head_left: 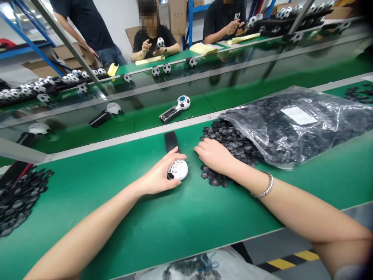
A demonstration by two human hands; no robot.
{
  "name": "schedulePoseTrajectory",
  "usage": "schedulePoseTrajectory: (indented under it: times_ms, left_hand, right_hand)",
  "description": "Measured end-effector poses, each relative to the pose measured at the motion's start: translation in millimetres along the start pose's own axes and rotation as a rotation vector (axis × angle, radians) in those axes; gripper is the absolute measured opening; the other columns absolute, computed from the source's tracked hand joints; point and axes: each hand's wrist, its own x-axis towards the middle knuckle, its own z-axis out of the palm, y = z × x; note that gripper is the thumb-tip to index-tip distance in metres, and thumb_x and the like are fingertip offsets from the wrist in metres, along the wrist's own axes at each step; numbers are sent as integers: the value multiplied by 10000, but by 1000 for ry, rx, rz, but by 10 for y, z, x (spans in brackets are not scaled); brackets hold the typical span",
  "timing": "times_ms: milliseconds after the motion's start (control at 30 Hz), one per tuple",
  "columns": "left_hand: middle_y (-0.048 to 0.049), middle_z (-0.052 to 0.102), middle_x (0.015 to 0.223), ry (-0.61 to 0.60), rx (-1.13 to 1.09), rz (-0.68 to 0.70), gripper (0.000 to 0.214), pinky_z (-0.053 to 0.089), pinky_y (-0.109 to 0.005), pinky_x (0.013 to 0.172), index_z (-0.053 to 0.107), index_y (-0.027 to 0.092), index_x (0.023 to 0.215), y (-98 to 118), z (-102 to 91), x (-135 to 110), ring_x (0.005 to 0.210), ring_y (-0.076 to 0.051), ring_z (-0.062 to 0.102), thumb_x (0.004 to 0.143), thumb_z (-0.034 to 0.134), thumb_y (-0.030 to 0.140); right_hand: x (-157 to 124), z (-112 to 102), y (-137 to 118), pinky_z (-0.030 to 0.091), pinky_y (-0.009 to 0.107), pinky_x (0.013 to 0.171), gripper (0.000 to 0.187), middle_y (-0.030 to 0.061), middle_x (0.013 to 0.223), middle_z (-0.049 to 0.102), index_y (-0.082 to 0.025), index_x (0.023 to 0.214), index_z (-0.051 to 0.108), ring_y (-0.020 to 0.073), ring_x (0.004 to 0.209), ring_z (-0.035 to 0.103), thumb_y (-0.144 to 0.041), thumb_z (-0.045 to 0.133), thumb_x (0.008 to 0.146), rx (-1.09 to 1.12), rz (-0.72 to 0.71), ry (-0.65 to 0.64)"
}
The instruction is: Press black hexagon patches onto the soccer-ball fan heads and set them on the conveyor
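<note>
My left hand (160,171) is wrapped round the white, vented ball-shaped head of a handheld device (180,170) with a soccer-ball pattern. Its black handle (170,142) lies on the green table, pointing away from me. My right hand (214,155) rests at the left edge of a pile of small black pentagon pieces (233,140). The fingers there are bent and drawn together; whether a piece is between them cannot be made out. More black pieces (214,177) lie just below that hand.
A clear plastic bag (303,124) of black pieces spills open on the right. Another black heap (23,198) lies far left. Beyond the pale rail, a conveyor (140,124) carries similar devices (183,102). Several people (155,41) are across the line. A metal post (20,149) stands left.
</note>
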Motion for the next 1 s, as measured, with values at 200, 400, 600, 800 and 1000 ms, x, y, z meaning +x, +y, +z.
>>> schedulePoseTrajectory:
  times_ms: [200,400,600,800,1000]
  left_hand:
    - [-100,259,1442,7,-27,-34,634,213,-440,1083,363,216,1266,-20,23,-15,1357,-246,126,681,602,157]
    - [-77,364,1382,15,-55,31,610,191,-452,1090,382,209,1242,-54,33,-4,1359,-247,115,673,589,135]
    - [-94,407,1347,38,-91,18,579,207,-469,1078,416,203,1212,-46,56,16,1356,-274,121,686,656,249]
    - [-76,456,1310,77,-136,-6,505,205,-459,1079,459,220,1174,-44,99,34,1357,-259,123,725,645,358]
    - [-71,431,1331,93,-160,-40,418,198,-457,1079,476,217,1142,-33,129,31,1362,-238,107,750,611,271]
  right_hand:
    - [-109,-151,-78,452,240,723,120,26,860,647,-166,920,616,134,782,580,-182,548,822,726,54,98]
    - [-140,-171,-169,454,237,754,188,35,871,607,-202,932,659,118,813,568,-164,492,856,861,-152,130]
    - [-117,-122,-211,450,251,749,118,40,819,643,-164,885,653,139,810,565,-161,554,820,804,-187,158]
    - [-83,-91,-258,434,239,732,83,27,793,639,-164,827,663,124,772,572,-152,588,794,866,-129,176]
    - [-67,-98,-297,422,222,660,27,-1,723,595,-156,735,624,104,685,543,-163,617,760,972,-13,133]
